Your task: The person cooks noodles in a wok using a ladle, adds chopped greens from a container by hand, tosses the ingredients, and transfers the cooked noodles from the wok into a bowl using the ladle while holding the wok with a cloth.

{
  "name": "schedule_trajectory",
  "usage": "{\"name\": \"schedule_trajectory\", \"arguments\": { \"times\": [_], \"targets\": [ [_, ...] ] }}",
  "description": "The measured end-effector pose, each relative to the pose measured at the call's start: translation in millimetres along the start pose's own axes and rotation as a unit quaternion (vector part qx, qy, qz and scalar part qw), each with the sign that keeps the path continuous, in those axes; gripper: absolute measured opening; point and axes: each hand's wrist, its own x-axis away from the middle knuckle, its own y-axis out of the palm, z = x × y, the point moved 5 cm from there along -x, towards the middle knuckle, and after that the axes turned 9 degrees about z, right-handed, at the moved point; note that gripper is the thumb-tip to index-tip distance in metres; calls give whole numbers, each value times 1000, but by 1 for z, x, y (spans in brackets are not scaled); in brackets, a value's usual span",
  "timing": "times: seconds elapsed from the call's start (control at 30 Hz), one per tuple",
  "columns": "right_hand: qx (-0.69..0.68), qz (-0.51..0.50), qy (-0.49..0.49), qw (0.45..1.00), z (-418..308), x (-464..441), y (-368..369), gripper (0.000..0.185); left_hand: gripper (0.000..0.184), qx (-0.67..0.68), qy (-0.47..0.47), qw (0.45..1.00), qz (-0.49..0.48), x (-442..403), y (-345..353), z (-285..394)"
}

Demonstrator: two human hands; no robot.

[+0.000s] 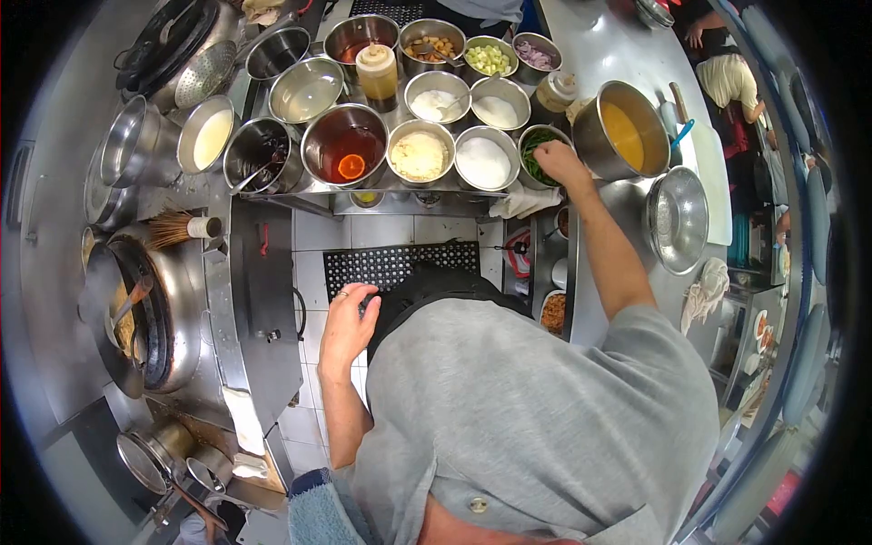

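Note:
My right hand [560,163] reaches into a round metal pot of chopped greens [538,153] at the right end of the front row. Its fingers are curled down and pinched at the greens; the fingertips are partly hidden. My left hand [349,320] hangs beside my body above the floor, holding nothing, with loosely bent fingers and the thumb apart. Next to the greens stand a pot of white granules [487,161] and a pot of pale minced stuff [421,153]. A squeeze bottle [557,91] is just behind the greens.
On the right, a large pot of yellow liquid [622,136] stands by a metal bowl [679,221]. To the left are a wok [118,309] on the stove and a bristle brush [186,228]. A dark red liquid pot [345,145] and a squeeze bottle [377,77] stand ahead.

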Motion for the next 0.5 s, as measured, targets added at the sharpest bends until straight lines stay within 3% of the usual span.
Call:
{"name": "schedule_trajectory", "arguments": {
  "times": [0.27, 0.47, 0.5],
  "targets": [
    [-78, 94, 35, 992, 7, 21, -30, 29, 19, -6, -11, 1000, 3, 8, -5, -10],
    [-45, 135, 20, 990, 5, 23, -17, 28, 16, 0, 44, 999, 8, 10, 2, -19],
    [-14, 151, -19, 988, 10, 21, -13, 26, 15, 2, 44, 999, 13, 9, 4, -22]
  ]
}}
